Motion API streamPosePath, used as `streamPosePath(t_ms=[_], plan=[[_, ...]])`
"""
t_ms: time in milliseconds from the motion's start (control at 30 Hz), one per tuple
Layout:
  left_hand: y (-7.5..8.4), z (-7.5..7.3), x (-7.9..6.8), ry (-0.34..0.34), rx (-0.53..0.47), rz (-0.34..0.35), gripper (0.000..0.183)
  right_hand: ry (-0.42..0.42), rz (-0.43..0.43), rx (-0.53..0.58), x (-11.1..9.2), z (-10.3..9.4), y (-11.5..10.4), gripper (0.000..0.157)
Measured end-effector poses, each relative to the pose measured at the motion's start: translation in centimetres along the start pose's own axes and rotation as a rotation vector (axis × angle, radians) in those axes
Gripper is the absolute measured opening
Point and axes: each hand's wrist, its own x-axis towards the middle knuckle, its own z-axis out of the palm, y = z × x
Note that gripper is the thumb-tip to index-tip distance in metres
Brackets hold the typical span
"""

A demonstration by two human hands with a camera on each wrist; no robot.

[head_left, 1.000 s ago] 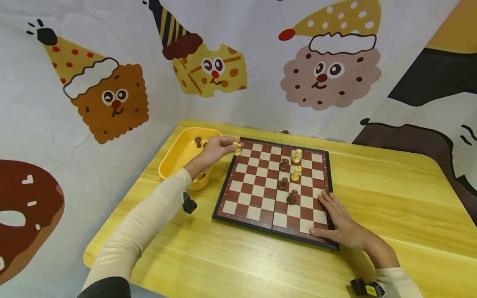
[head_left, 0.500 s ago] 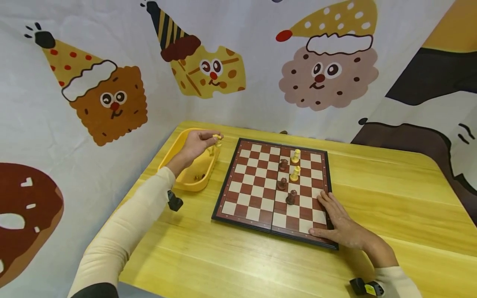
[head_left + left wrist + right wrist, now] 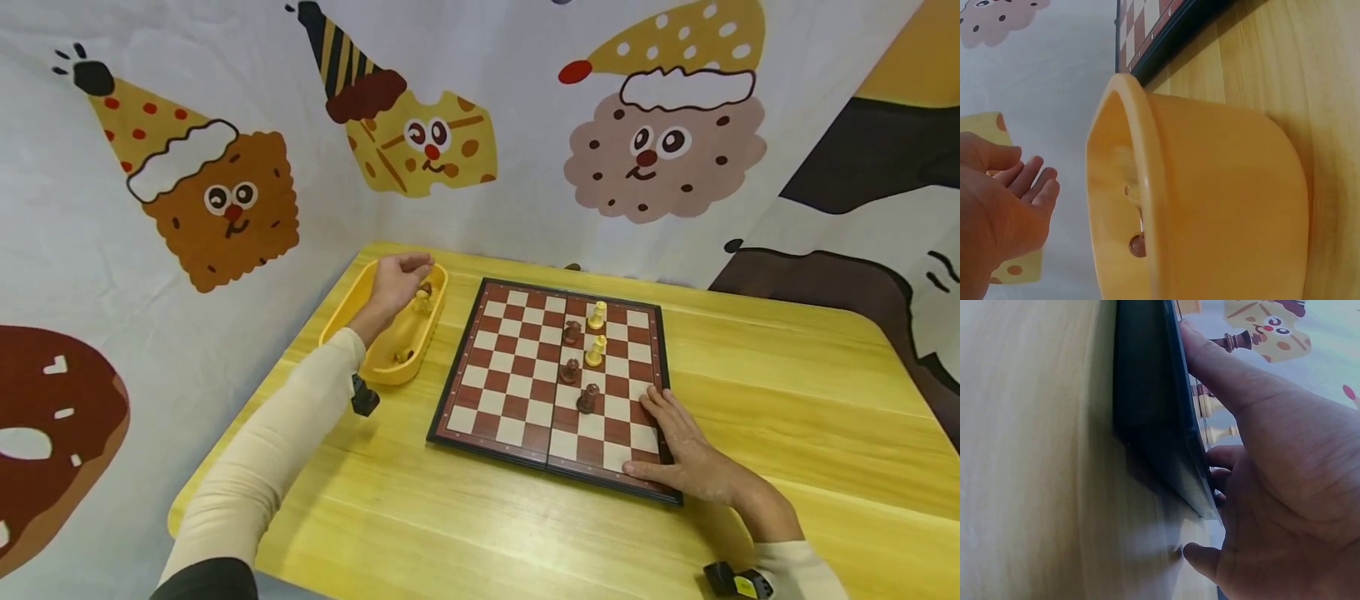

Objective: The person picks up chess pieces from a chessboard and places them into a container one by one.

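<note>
Left hand, head view: The left hand is held over the far end of the yellow tray, fingers loosely spread, with nothing gripped; half a second ago a yellow chess piece was pinched at the fingertips.
Tray pieces: A yellow piece is seen inside the tray below the fingers; more pieces are heaped at the near end and cannot be told apart. Part of the inside is hidden by the hand.
Chessboard, head view: On the chessboard, two yellow pieces and three brown pieces are left standing where they were.
Right hand: The right hand is rested on the board's near right corner, thumb and fingers set wide, unchanged.
Left wrist view: A blurred yellow shape and a round brown knob are partly covered by the rim; the tray is cut off below.
Right wrist view: The board is seen edge-on; some pieces are partly hidden by the thumb.
</note>
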Motion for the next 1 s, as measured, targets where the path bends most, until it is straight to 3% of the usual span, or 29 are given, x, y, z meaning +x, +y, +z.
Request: streamPosePath(t_ms=[200,400,600,733,1000], plan=[[0.1,0.5,-0.1,-0.067,-0.078,0.015,0.031,-0.001,-0.002,0.011,-0.3,-0.2,0.0,0.108],[0.1,0.5,-0.9,-0.161,-0.054,0.086,0.032,-0.022,0.001,-0.049,0.1,-0.6,-0.2,0.109],[-0.2,1.1,-1.9,-0.185,-0.074,0.12,0.033,-0.006,-0.025,-0.086,0.7,-0.7,-0.3,0.108],[-0.6,1.9,-2.8,-0.214,-0.037,0.148,0.033,-0.003,-0.038,-0.095,0.9,-0.7,-0.4,0.107],[-0.4,4.6,-3.9,-0.269,-0.004,0.215,0.031,-0.032,0.023,-0.111,0.2,-0.7,-1.0,0.11]])
